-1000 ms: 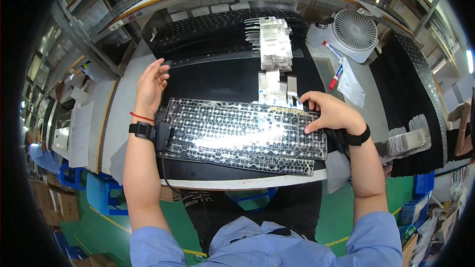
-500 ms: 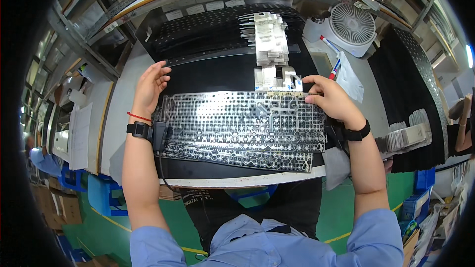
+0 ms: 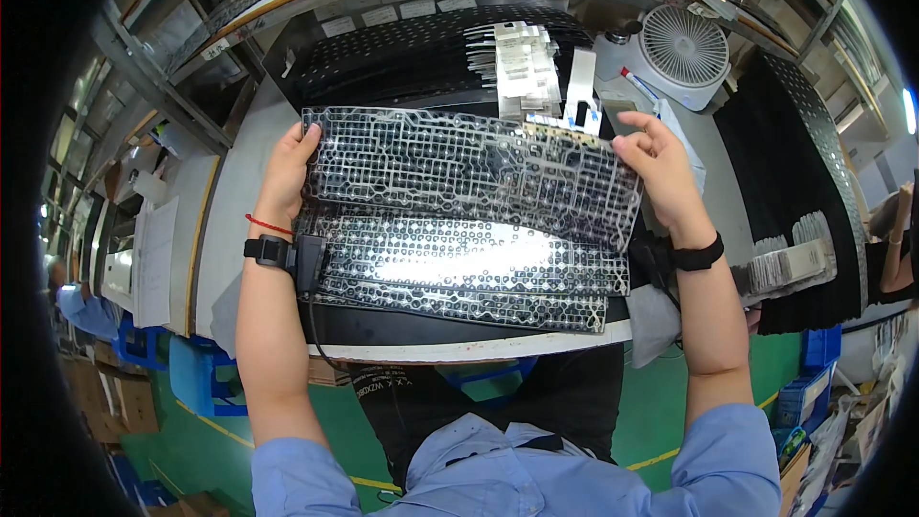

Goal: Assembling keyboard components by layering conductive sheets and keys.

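A clear keyboard membrane sheet with silvery traces is lifted and slightly tilted between my hands. My left hand pinches its left edge, thumb on top. At the upper right corner, my right hand grips the sheet between thumb and fingers. A white flat connector tail with blue marks stands up from the sheet's far edge. Below it, more membrane sheets lie overlapping on the black work surface, catching a bright glare.
Behind the sheets lies a fanned pile of white tails. A white fan and a red-capped marker are at the back right. More white-tailed sheets rest on black stacks at the right. A small black box sits by my left wrist.
My left hand has closed on the sheet's left edge, and my right hand has its right corner. The top sheet has risen off the pile and moved away from me, its tail now upright.
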A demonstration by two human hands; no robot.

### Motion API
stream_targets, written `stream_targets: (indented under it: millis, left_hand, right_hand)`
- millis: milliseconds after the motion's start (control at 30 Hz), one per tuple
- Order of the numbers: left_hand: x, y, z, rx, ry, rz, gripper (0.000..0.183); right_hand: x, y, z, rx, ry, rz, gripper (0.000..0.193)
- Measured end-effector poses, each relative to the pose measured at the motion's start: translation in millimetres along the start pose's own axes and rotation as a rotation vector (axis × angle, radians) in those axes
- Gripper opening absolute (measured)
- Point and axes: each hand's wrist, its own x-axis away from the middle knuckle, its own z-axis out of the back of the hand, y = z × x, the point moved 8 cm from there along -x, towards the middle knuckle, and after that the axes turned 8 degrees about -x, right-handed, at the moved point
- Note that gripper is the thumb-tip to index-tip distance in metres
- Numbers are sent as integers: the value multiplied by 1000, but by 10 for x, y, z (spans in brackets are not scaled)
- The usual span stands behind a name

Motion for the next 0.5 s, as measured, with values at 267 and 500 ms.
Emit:
stream_targets:
  millis: [267,500]
  left_hand:
    - [-7,118,243,-255,242,-110,31]
    - [589,902,-917,-986,-15,-649,60]
  right_hand:
    - [31,27,-189,-294,-119,-77,23]
    - [162,-49,-503,-395,-166,-32,23]
